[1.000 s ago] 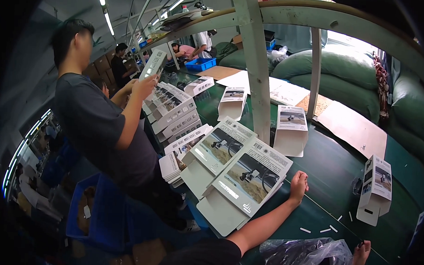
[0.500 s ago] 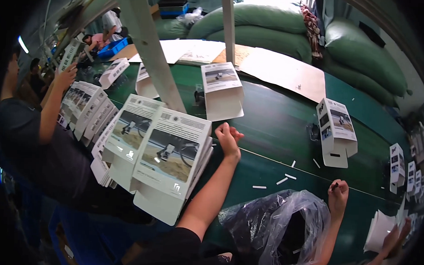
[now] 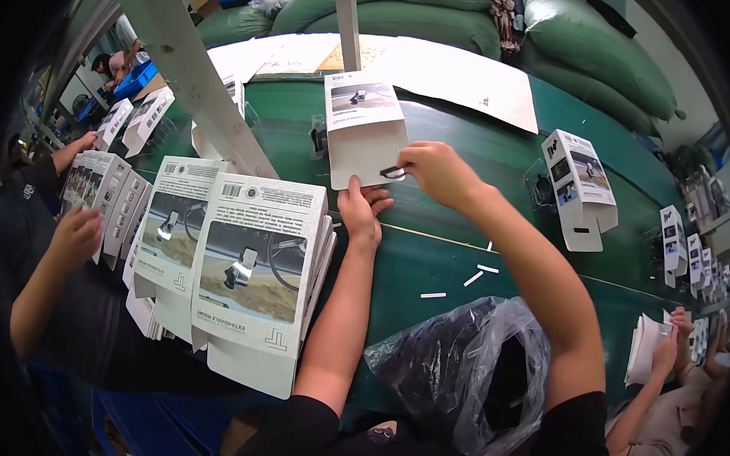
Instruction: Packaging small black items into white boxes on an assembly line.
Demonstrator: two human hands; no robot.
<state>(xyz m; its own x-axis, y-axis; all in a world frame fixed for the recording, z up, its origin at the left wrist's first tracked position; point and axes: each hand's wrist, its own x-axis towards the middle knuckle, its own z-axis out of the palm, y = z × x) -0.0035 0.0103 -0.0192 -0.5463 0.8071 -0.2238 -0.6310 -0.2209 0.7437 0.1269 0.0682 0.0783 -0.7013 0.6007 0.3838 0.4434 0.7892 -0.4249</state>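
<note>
In front of me a white printed box [image 3: 364, 135] lies on the green work surface, its open end and flap toward me. My left hand [image 3: 361, 216] is at the near edge of that flap, thumb on top and the other fingers partly beneath, closed on it. My right hand [image 3: 439, 173] reaches across and pinches a small, thin black part [image 3: 392, 173] over the flap's right corner; its exact kind is unclear. Beside the box's left side sits a dark item in clear plastic [image 3: 318, 136].
A stack of printed boxes [image 3: 251, 260] stands left of my left forearm. An open clear plastic bag [image 3: 456, 368] with dark contents lies near me, by several white strips [image 3: 481, 272]. Another box [image 3: 579, 187] stands right. A white post [image 3: 193, 77] rises at left. Co-workers' hands [image 3: 77, 232] are nearby.
My right hand has swung left from beside the plastic bag to the box flap, carrying the black part. My left hand has come to the flap's edge. The view has shifted.
</note>
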